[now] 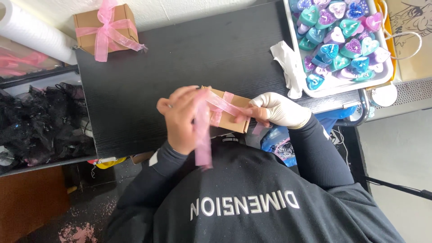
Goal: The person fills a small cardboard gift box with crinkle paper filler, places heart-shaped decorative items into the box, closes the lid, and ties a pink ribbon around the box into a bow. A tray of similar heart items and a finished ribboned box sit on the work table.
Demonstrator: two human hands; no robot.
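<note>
A small brown cardboard box [230,118] lies at the near edge of the black table [189,58], with a sheer pink ribbon [203,135] wrapped across it. My left hand [180,119], bare, grips one ribbon end at the box's left side, and a long tail hangs down toward my chest. My right hand [279,110], in a white glove, pinches the other ribbon end against the box's right edge. The ribbon runs taut between both hands over the box top.
A second brown box tied with a pink bow [105,29] sits at the far left corner. A white tray [335,85] of heart-shaped candles stands at the far right, crumpled white paper [285,63] beside it. A white paper roll [31,33] and black mesh fabric [40,121] lie left.
</note>
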